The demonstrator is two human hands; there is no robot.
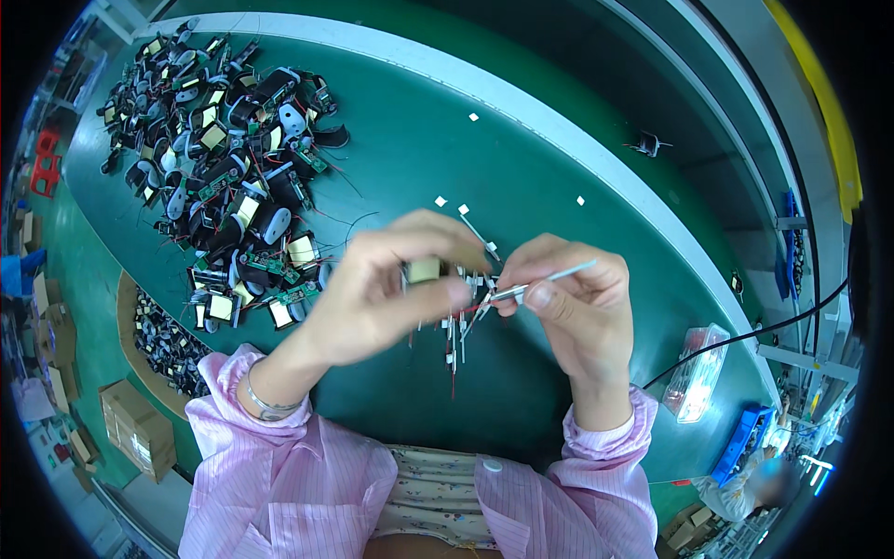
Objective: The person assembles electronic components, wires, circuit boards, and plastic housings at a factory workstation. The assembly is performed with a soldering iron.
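My left hand (377, 293) is curled, thumb toward fingers, around a small part with a pale yellow pad (425, 271); motion blurs the fingers and the rest of that part is hidden. Between thumb and fingertips of my right hand (577, 303) is a thin pale strip (570, 270), slanting up to the right. Red wire shows at its lower left end, close to my left fingertips. Under and between both hands lies a loose bunch of thin strips with wires (453, 340), partly covered by them.
A large heap of black parts with circuit boards, wires and yellow pads (233, 200) covers the left of the green table (410, 121). Small white squares (473, 117) are scattered beyond my hands. At right are a clear plastic box (697, 373), a black cable (745, 337) and a blue bin (742, 443).
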